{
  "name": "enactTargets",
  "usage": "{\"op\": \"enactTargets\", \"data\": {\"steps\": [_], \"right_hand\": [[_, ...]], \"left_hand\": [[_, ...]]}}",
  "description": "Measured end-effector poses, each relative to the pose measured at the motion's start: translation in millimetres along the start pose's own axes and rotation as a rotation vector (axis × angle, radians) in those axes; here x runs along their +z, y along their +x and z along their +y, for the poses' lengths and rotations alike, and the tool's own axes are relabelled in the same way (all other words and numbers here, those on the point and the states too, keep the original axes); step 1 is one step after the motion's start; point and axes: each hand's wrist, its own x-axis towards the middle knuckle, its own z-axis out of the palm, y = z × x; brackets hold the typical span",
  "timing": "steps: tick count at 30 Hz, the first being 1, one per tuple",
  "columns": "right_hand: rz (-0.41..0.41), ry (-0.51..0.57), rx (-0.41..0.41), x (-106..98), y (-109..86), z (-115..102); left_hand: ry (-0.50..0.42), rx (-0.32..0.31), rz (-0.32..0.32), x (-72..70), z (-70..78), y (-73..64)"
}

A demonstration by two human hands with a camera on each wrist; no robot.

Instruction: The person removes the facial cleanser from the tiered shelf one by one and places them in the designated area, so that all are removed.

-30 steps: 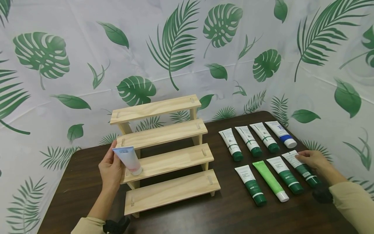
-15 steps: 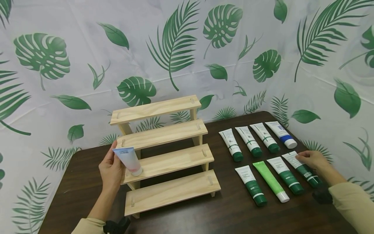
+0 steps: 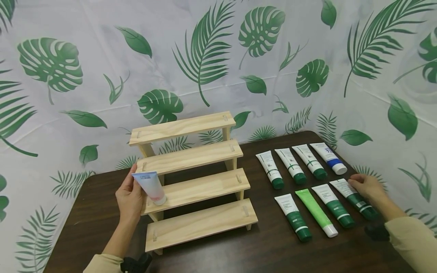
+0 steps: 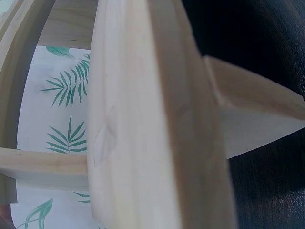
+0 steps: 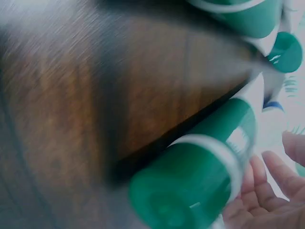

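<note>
On the left end of a step of the wooden display stand (image 3: pixel 201 222), a blue-to-pink squeeze tube (image 3: pixel 151 188) stands cap down. Beside it my left hand (image 3: pixel 129 195) holds the stand's left end; the tube and boards partly hide its fingers. Only a sliver of that hand shows in the left wrist view, past the blurred boards. At the right, a white-and-green squeeze tube (image 3: pixel 353 199) lies flat on the table. My right hand (image 3: pixel 370 189) is at its white end. In the right wrist view the thumb and fingers (image 5: pixel 281 179) are apart beside the tube.
Several more tubes lie in two rows on the dark table (image 3: pixel 211 258). Among them are a bright green tube (image 3: pixel 315 210), a white tube with a blue band (image 3: pixel 328 157) and a white-and-green tube (image 3: pixel 293 216). A leaf-print curtain (image 3: pixel 218 57) hangs behind.
My right hand has shifted slightly up and outward at the tube's white end. The left hand, stand and blue-to-pink tube have stayed in place.
</note>
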Motion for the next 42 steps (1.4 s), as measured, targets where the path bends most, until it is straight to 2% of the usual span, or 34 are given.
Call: {"op": "enactTargets", "data": {"steps": [4, 10, 14, 17, 20, 25, 33, 42], "right_hand": [[0.119, 0.020, -0.043, 1, -4.2, -19], [0.247, 0.091, -0.216, 0, -15.7, -63], [0.308, 0.160, -0.310, 4, -25.6, -93], [0.320, 0.223, -0.365, 8, -33.7, -118], [0.315, 0.276, -0.432, 12, -41.2, -141], [0.256, 0.358, -0.518, 20, -52.9, -176], [0.121, 0.523, -0.636, 41, -71.1, -229], [-0.026, 0.665, -0.719, 66, -93.7, -285]], "left_hand": [[0.005, 0.004, -0.002, -0.3, 0.6, 0.7], [0.012, -0.001, 0.003, 0.0, 1.5, 0.5], [-0.011, 0.001, -0.001, 0.2, 2.1, 0.0], [-0.023, 0.003, -0.006, 0.3, 1.4, -0.1], [-0.009, 0.006, -0.011, 0.3, 0.3, 0.0], [-0.005, 0.007, -0.020, -0.7, -0.8, 0.3], [-0.015, 0.003, -0.018, -0.9, -0.3, 0.3], [-0.029, 0.000, -0.017, -0.2, -0.6, -0.2]]}}
